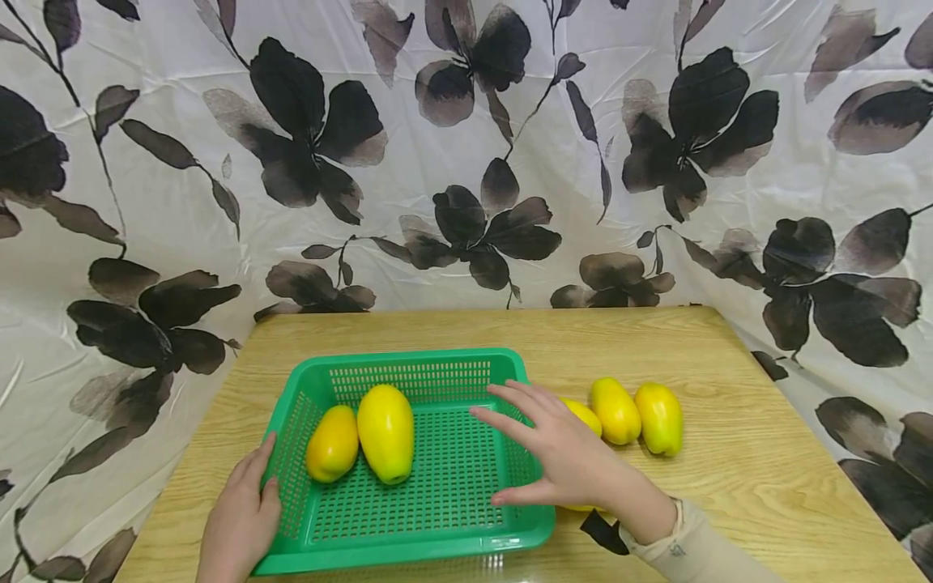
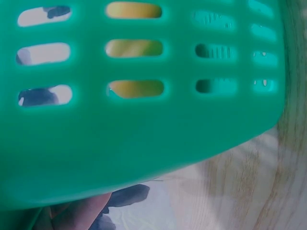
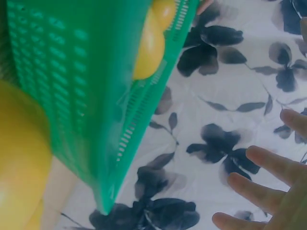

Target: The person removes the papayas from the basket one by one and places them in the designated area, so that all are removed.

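Observation:
A green plastic basket (image 1: 408,555) with slotted walls sits on the table. In it lie a smaller orange-yellow mango (image 1: 333,445) and a larger yellow mango-shaped fruit (image 1: 386,433), side by side at the left. My left hand (image 1: 239,514) holds the basket's left rim; the left wrist view shows only a bit of it below the rim. Over the basket's right rim my right hand (image 1: 561,449) hovers, fingers spread and nothing in them. Beyond it are two yellow mangoes (image 1: 615,411) (image 1: 659,419) and another mango (image 1: 581,415), partly covered by the hand.
The wooden table (image 1: 743,486) extends to the right of the fruit. A white curtain (image 1: 568,243) with dark flowers hangs behind and along both sides. Another yellow fruit (image 1: 579,508) shows barely under my right wrist. A black strap end (image 1: 605,533) hangs from that wrist.

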`<state>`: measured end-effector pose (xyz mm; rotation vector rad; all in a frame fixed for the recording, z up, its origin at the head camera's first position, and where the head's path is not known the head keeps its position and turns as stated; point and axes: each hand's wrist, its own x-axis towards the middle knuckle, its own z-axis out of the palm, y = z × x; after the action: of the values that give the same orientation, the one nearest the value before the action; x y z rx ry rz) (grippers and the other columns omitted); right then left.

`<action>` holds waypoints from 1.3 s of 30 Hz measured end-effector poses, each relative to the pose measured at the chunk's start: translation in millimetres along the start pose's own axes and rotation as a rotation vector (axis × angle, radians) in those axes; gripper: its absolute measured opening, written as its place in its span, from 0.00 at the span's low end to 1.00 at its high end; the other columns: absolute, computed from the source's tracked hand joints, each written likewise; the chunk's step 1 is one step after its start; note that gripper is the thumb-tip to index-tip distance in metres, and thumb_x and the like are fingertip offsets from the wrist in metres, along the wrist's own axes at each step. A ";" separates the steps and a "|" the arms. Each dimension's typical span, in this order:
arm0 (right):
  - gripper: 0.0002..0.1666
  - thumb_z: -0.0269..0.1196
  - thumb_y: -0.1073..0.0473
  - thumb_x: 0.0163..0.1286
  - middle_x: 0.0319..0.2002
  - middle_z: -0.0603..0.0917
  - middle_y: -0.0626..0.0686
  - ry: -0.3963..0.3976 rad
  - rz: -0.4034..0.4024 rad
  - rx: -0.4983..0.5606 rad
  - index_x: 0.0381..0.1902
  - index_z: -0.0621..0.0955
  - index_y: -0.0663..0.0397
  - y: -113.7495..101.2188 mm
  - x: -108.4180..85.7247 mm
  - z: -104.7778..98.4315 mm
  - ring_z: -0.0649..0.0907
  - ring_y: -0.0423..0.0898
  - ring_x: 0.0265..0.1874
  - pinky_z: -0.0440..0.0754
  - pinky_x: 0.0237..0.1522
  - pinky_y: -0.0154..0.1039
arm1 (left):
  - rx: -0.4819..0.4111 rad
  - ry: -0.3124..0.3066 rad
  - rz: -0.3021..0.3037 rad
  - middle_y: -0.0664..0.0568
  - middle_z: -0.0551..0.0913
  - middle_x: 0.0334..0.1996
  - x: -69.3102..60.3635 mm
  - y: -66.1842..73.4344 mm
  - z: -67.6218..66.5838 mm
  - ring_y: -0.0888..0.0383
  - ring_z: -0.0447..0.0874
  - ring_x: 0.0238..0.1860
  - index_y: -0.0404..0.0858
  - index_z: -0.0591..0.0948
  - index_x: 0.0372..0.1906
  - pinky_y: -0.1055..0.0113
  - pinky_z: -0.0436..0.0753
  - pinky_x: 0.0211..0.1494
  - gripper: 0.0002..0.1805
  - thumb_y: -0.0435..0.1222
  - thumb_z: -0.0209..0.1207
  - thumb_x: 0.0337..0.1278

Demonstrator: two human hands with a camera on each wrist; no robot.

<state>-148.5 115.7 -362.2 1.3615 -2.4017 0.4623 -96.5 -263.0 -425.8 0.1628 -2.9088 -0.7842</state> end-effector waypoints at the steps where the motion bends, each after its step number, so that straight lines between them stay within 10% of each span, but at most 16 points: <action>1: 0.53 0.58 0.26 0.50 0.67 0.58 0.56 -0.002 -0.004 0.002 0.68 0.61 0.45 -0.5 1.8 0.5 0.61 0.56 0.65 0.63 0.59 0.58 | 0.000 0.005 0.001 0.27 0.61 0.59 0.0 -0.2 0.2 0.28 0.62 0.56 0.31 0.54 0.69 0.35 0.64 0.51 0.31 0.28 0.44 0.60; 39: 0.52 0.53 0.22 0.49 0.66 0.61 0.51 -0.142 -0.064 -0.152 0.69 0.59 0.36 -12.7 71.6 24.5 0.61 0.54 0.64 0.59 0.59 0.63 | 0.000 0.072 0.037 0.27 0.63 0.57 -2.0 -1.8 3.5 0.28 0.64 0.54 0.31 0.58 0.68 0.35 0.66 0.49 0.30 0.27 0.46 0.59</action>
<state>-175.3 44.8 -350.8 1.4416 -2.4390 0.1669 -94.9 -262.6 -429.9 0.1340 -2.8356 -0.7570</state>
